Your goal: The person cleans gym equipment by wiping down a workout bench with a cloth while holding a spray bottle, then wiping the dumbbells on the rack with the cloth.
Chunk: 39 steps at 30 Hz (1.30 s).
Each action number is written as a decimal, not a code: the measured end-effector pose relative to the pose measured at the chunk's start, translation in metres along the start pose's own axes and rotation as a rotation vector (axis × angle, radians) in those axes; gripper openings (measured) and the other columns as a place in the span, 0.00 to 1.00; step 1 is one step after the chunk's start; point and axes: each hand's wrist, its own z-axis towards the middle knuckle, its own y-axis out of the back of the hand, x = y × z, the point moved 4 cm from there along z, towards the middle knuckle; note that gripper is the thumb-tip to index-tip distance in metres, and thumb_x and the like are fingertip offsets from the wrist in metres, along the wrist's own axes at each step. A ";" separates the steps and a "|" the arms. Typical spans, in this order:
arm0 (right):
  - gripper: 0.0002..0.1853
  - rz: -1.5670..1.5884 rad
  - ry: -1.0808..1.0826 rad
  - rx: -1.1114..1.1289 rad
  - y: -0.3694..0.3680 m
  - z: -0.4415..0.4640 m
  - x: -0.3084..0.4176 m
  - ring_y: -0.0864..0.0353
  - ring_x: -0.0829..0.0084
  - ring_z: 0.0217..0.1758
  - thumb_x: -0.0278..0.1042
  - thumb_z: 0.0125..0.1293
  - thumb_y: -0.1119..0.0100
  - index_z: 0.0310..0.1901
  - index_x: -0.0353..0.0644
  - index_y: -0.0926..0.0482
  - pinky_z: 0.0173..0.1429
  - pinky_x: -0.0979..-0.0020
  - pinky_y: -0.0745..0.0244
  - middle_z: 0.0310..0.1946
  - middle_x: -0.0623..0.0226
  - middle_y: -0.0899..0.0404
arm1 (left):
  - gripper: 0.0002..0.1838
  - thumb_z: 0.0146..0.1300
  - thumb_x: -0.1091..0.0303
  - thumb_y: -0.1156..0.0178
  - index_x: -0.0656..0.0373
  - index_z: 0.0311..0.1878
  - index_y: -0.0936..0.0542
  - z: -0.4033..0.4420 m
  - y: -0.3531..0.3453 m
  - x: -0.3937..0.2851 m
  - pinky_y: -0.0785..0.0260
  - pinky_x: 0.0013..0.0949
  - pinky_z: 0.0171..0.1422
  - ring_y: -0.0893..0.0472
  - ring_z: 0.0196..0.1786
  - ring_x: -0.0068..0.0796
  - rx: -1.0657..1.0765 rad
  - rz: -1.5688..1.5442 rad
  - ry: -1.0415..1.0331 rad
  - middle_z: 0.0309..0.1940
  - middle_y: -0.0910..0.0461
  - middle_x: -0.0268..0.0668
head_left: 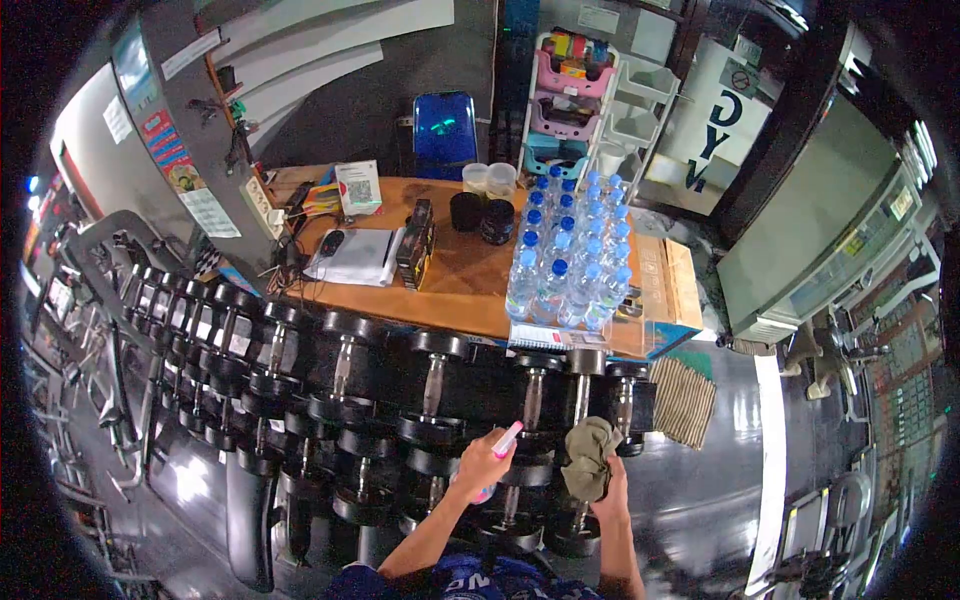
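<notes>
My left hand (pixel 482 465) is closed around a spray bottle (pixel 508 438) with a pink and white top; most of its body is hidden behind my fingers. A crumpled olive-green cloth (pixel 590 458) is gripped in my right hand (pixel 612 488). The cloth lies against a dumbbell (pixel 581 395) on the rack's right side and covers part of it. Left of it, another dumbbell (pixel 534 400) with a metal handle rests on the upper row. Below my left hand is a dumbbell (pixel 511 505) of the lower row.
Dumbbells (pixel 344 365) line the rack to the left. Behind it stands a wooden desk (pixel 465 290) with many water bottles (pixel 560 280), black jars (pixel 496 222) and papers (pixel 352 262). A striped mat (pixel 684 402) lies on the floor at right, near a cardboard box (pixel 680 285).
</notes>
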 end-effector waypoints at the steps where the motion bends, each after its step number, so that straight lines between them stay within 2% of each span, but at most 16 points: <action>1: 0.23 0.013 0.000 0.004 -0.012 0.003 0.003 0.19 0.62 0.55 0.39 0.71 0.48 0.66 0.43 0.30 0.57 0.55 0.21 0.56 0.62 0.21 | 0.13 0.61 0.60 0.37 0.55 0.46 0.19 0.003 -0.003 0.002 0.22 0.48 0.40 0.16 0.37 0.54 -0.019 -0.008 -0.012 0.33 0.16 0.51; 4: 0.26 -0.341 0.124 -0.099 -0.021 0.031 0.005 0.20 0.65 0.55 0.36 0.71 0.45 0.68 0.41 0.32 0.56 0.60 0.22 0.57 0.62 0.22 | 0.13 0.61 0.60 0.37 0.56 0.46 0.19 0.009 0.003 -0.004 0.23 0.49 0.39 0.16 0.36 0.55 0.008 -0.038 0.020 0.31 0.16 0.50; 5: 0.24 -0.648 0.295 -0.147 0.010 0.070 -0.006 0.21 0.67 0.53 0.32 0.69 0.42 0.65 0.36 0.29 0.53 0.66 0.23 0.55 0.62 0.22 | 0.13 0.61 0.61 0.37 0.56 0.45 0.19 0.011 0.004 -0.006 0.23 0.50 0.38 0.16 0.35 0.55 0.030 -0.050 0.044 0.31 0.17 0.50; 6: 0.19 -1.131 0.319 -0.121 -0.048 0.054 0.013 0.20 0.66 0.49 0.30 0.68 0.43 0.59 0.35 0.24 0.52 0.69 0.25 0.51 0.58 0.19 | 0.13 0.61 0.61 0.36 0.57 0.45 0.19 0.009 0.003 -0.003 0.23 0.49 0.37 0.17 0.35 0.55 0.008 -0.082 0.051 0.30 0.17 0.50; 8: 0.08 -1.408 0.745 0.012 -0.076 0.077 0.000 0.18 0.69 0.41 0.29 0.66 0.41 0.44 0.40 0.18 0.46 0.66 0.22 0.46 0.59 0.18 | 0.13 0.61 0.62 0.36 0.58 0.45 0.20 0.003 -0.005 0.011 0.24 0.48 0.36 0.17 0.34 0.55 -0.032 -0.144 0.061 0.29 0.17 0.50; 10: 0.08 -1.793 1.199 0.170 -0.106 0.088 -0.018 0.18 0.61 0.40 0.26 0.63 0.41 0.43 0.42 0.18 0.44 0.61 0.20 0.47 0.59 0.18 | 0.13 0.61 0.63 0.36 0.59 0.46 0.20 -0.011 -0.013 0.032 0.25 0.44 0.34 0.16 0.31 0.51 0.000 -0.194 0.180 0.27 0.17 0.47; 12: 0.11 -1.900 0.920 0.219 -0.114 0.096 -0.037 0.18 0.56 0.49 0.25 0.62 0.44 0.44 0.46 0.16 0.51 0.57 0.22 0.52 0.61 0.19 | 0.14 0.61 0.65 0.36 0.60 0.48 0.20 -0.026 -0.014 0.042 0.25 0.41 0.33 0.16 0.29 0.44 0.047 -0.268 0.335 0.27 0.17 0.43; 14: 0.14 -1.879 1.098 0.337 -0.106 0.099 -0.042 0.17 0.59 0.46 0.26 0.62 0.44 0.48 0.50 0.16 0.49 0.56 0.21 0.48 0.60 0.17 | 0.15 0.61 0.67 0.37 0.61 0.51 0.21 -0.038 -0.003 0.036 0.24 0.36 0.34 0.16 0.28 0.34 0.112 -0.367 0.510 0.28 0.16 0.38; 15: 0.15 -1.976 0.922 0.410 -0.099 0.100 -0.043 0.16 0.58 0.45 0.26 0.63 0.44 0.49 0.52 0.16 0.49 0.56 0.21 0.46 0.59 0.17 | 0.18 0.62 0.71 0.40 0.62 0.55 0.21 -0.044 -0.001 0.037 0.23 0.32 0.35 0.17 0.33 0.22 0.045 -0.440 0.344 0.34 0.17 0.35; 18: 0.16 -2.080 0.445 0.559 -0.090 0.079 -0.032 0.16 0.55 0.43 0.30 0.65 0.46 0.52 0.55 0.17 0.48 0.56 0.21 0.41 0.56 0.16 | 0.21 0.63 0.76 0.43 0.62 0.60 0.24 -0.049 -0.014 0.058 0.21 0.31 0.37 0.17 0.39 0.23 -0.001 -0.368 0.122 0.42 0.18 0.37; 21: 0.15 -1.966 0.163 0.594 -0.096 0.092 -0.012 0.16 0.51 0.44 0.37 0.68 0.48 0.53 0.53 0.18 0.47 0.55 0.21 0.40 0.53 0.16 | 0.25 0.67 0.81 0.48 0.58 0.67 0.31 -0.052 -0.039 0.071 0.18 0.35 0.43 0.16 0.46 0.35 0.097 -0.915 0.513 0.50 0.22 0.38; 27: 0.15 -1.976 0.497 0.398 -0.134 0.100 -0.029 0.16 0.49 0.41 0.40 0.65 0.48 0.50 0.53 0.17 0.48 0.51 0.21 0.37 0.52 0.16 | 0.22 0.74 0.69 0.49 0.53 0.69 0.33 -0.050 -0.051 0.072 0.20 0.50 0.49 0.24 0.64 0.44 0.104 -1.257 0.732 0.60 0.27 0.42; 28: 0.14 -2.071 0.377 0.478 -0.140 0.095 -0.042 0.16 0.50 0.41 0.39 0.65 0.48 0.48 0.52 0.17 0.46 0.52 0.20 0.35 0.51 0.16 | 0.21 0.74 0.68 0.49 0.52 0.69 0.33 -0.052 -0.056 0.079 0.21 0.49 0.49 0.24 0.64 0.44 0.101 -1.333 0.715 0.60 0.27 0.42; 30: 0.14 -2.262 0.441 0.624 -0.130 0.097 -0.074 0.15 0.50 0.41 0.38 0.64 0.49 0.47 0.52 0.17 0.44 0.52 0.19 0.35 0.53 0.15 | 0.21 0.74 0.65 0.49 0.52 0.68 0.32 -0.054 -0.059 0.082 0.22 0.48 0.49 0.23 0.64 0.45 0.096 -1.483 0.676 0.62 0.27 0.41; 33: 0.15 -2.408 0.241 0.653 -0.132 0.105 -0.087 0.15 0.51 0.43 0.36 0.64 0.50 0.49 0.53 0.18 0.46 0.52 0.19 0.37 0.54 0.15 | 0.20 0.72 0.60 0.46 0.54 0.63 0.28 -0.052 -0.058 0.081 0.26 0.43 0.49 0.24 0.64 0.43 0.091 -1.489 0.727 0.61 0.25 0.39; 39: 0.16 -2.211 0.201 0.752 -0.117 0.095 -0.049 0.16 0.53 0.47 0.34 0.62 0.49 0.50 0.52 0.19 0.50 0.52 0.20 0.45 0.53 0.16 | 0.19 0.68 0.60 0.39 0.56 0.59 0.25 -0.050 -0.047 0.064 0.28 0.48 0.52 0.22 0.63 0.39 0.021 -1.431 0.835 0.56 0.20 0.36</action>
